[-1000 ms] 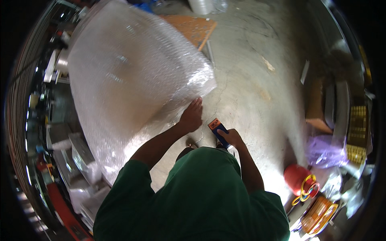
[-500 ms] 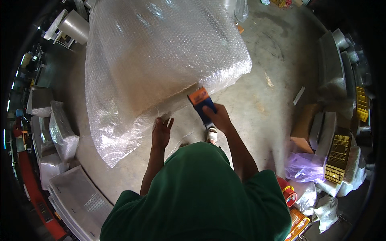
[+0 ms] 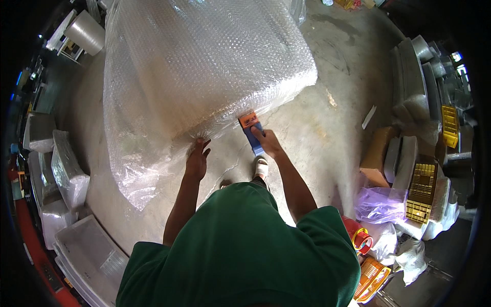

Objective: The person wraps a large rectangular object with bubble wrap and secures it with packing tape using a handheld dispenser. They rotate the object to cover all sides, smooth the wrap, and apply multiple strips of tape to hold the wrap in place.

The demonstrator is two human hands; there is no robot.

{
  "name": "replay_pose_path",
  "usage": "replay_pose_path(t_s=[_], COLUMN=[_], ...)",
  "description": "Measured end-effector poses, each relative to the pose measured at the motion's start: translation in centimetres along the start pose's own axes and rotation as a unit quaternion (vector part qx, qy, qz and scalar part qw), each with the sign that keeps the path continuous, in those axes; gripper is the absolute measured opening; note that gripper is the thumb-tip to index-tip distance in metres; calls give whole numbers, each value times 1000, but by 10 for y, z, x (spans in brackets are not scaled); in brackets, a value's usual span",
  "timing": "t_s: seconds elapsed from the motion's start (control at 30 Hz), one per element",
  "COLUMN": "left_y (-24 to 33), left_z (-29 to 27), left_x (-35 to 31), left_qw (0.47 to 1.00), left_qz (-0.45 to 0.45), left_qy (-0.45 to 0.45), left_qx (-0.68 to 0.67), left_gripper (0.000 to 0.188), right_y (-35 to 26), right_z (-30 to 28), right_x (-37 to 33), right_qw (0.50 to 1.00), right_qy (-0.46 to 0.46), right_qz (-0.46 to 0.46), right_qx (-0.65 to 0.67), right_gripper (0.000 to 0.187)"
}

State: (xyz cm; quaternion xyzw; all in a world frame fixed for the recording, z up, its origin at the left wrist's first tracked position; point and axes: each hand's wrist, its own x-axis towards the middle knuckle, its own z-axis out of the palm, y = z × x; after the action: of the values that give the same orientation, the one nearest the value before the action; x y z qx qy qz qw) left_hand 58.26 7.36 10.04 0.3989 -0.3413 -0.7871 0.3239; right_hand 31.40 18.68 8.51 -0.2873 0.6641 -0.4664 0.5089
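Observation:
A large sheet of clear bubble wrap (image 3: 220, 56) drapes over a big, flat-topped brownish form in front of me. My left hand (image 3: 197, 161) is at its near edge. The fingertips are drawn in on the wrap, and creases run out from them. My right hand (image 3: 268, 142) grips a blue-and-orange tape dispenser (image 3: 250, 134), its orange end up against the wrap's near edge. Any tape coming off it is too small to make out.
Wrapped packages (image 3: 70, 171) and a translucent plastic bin (image 3: 94, 256) stand at left, near a roll of wrap (image 3: 86, 31). At right are a cardboard box (image 3: 377, 156), purple plastic (image 3: 381, 204), yellow crates (image 3: 422, 192) and an orange basket (image 3: 372, 279). My shoe (image 3: 261, 168) is below the dispenser.
My left hand has moved up against the wrap's edge and its fingers have drawn together there. The tape dispenser now stands more upright, its orange end against the wrap.

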Motion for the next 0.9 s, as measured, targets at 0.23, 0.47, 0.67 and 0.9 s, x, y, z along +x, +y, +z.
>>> replay_pose_path(t_s=[0.23, 0.47, 0.67, 0.9], left_y=[5, 0, 6, 13], left_z=[-19, -48, -52, -71], left_x=[-27, -51, -57, -54], left_qw=[991, 960, 970, 984], left_qz=[22, 86, 130, 121], left_qy=[-65, -41, -19, 123], left_qx=[-113, -264, -204, 45], left_gripper=[46, 41, 37, 45], right_y=[41, 75, -8, -17], right_z=[8, 6, 9, 51], right_x=[24, 26, 17, -77], right_qw=[998, 955, 706, 984], right_qy=[10, 146, -117, -115], right_qz=[67, 133, 200, 73], right_qx=[3, -221, -669, -118], right_gripper=[70, 96, 86, 58])
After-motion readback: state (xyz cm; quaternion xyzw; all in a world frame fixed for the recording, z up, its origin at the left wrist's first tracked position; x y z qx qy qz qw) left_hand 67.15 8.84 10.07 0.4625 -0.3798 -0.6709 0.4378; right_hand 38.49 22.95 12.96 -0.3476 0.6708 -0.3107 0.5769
